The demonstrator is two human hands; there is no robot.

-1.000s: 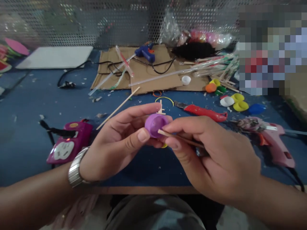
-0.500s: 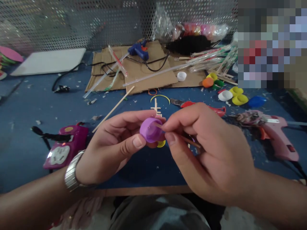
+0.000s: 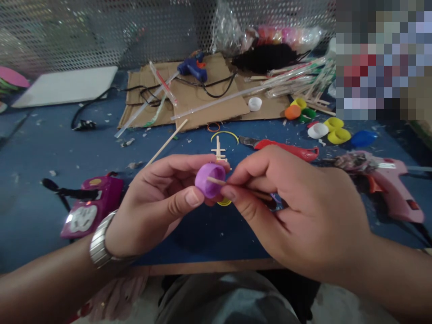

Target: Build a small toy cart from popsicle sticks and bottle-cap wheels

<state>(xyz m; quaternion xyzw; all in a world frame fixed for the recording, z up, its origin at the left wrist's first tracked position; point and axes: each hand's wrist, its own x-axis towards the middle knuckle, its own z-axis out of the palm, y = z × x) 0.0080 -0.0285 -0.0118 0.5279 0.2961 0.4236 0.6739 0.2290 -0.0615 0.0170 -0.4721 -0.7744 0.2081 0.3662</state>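
In our left hand (image 3: pixel 150 209) we grip a purple cap (image 3: pixel 203 178) between thumb and fingers, its open mouth tipped toward our right side, held above the tabletop (image 3: pixel 189 243). Our right hand (image 3: pixel 303 211) pinches a thin wooden stick (image 3: pixel 215 181) between thumb and forefinger, and the stick's tip lies at the cap's mouth. We judge this to be mid-step: cap and stick are brought together, but both are hand-held, and we cannot tell whether the tip touches the inside or whether anything fixes it there.

One piece looks further along — a small frame of sticks (image 3: pixel 218 146) with short crossbars lies just beyond the cap, its near end partly hidden. Below the cap a yellow round piece (image 3: pixel 224 203) shows in part; we cannot tell whether it is attached to anything.

Much else looks unused so far: a long stick (image 3: pixel 167 143) lies loose, a white cap (image 3: pixel 254 105) sits on the cardboard (image 3: pixel 211 110), and yellow caps (image 3: pixel 339 136) lie at right. The pink glue gun (image 3: pixel 388 180) and red cutter (image 3: pixel 286 149) rest on the table — neither is in our hands.
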